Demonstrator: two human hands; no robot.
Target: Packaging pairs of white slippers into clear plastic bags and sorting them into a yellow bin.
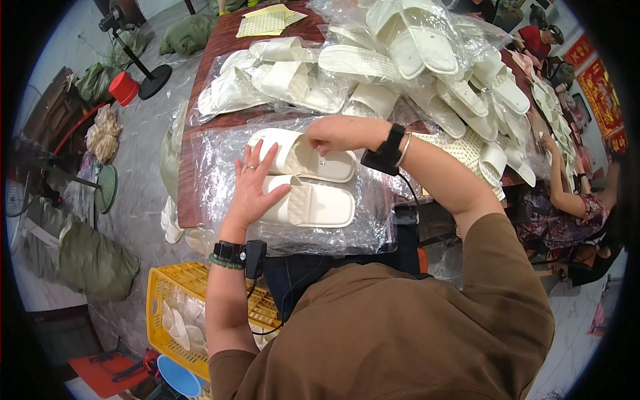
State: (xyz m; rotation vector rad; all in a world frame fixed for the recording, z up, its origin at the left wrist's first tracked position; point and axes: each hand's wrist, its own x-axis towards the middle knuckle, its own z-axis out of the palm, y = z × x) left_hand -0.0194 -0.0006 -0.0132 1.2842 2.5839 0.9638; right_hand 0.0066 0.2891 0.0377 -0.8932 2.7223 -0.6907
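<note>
Two cream slippers lie side by side on a clear plastic bag point(220, 180) at the near edge of a brown table point(187, 200). My left hand point(255, 189) rests flat, fingers spread, on the heel end of the nearer slipper point(313, 205). My right hand point(337, 133) bends down over the farther slipper point(303, 159), its fingertips pinching at the strap. Each wrist carries a black band with a small device.
A heap of bagged cream slippers point(400, 53) covers the table beyond. A yellow crate point(163, 293) with slippers stands on the floor at lower left. Green sacks point(87, 260), a fan stand point(143, 67) and a red stool point(123, 88) are left. Another person point(573, 207) sits at right.
</note>
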